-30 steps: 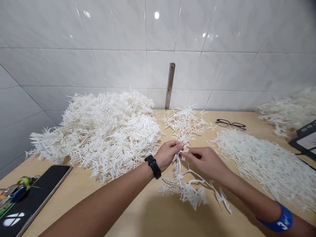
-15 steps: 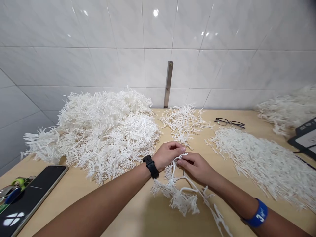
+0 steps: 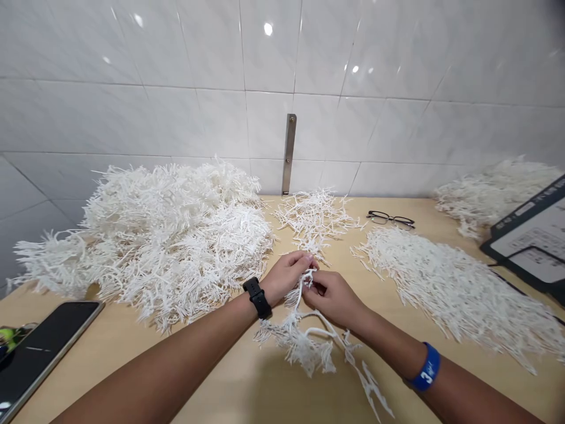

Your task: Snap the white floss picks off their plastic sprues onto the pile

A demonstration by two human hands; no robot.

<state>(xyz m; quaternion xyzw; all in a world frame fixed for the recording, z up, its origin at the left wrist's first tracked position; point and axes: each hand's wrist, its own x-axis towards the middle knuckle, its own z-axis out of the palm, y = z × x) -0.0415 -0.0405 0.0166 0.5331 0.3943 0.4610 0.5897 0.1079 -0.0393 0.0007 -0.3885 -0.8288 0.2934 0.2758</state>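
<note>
A white, branched, plastic-looking sprue [image 3: 315, 338] with feathery side pieces hangs below my two hands, over the table's front part. My left hand [image 3: 286, 277], a black watch on its wrist, is closed and pinches the upper end of the sprue. Close beside it, my right hand [image 3: 338, 299] is closed too, thumb and fingers on the same white stem. The fingertips partly hide where they grip. Just beyond the hands lies a small loose heap of thin white branched pieces [image 3: 311, 218].
To the left rises a large pile of feathery white pieces [image 3: 176, 235], with a phone [image 3: 48, 347] in front. On the right spreads a flat heap of short white sticks [image 3: 459, 288]. Eyeglasses [image 3: 391, 219], a dark-framed panel [image 3: 534, 235] and another white pile [image 3: 498, 191] are farther back.
The view has turned slightly right, so everything sits farther left. Both hands still grip the sprue together, fingers slightly shifted.
</note>
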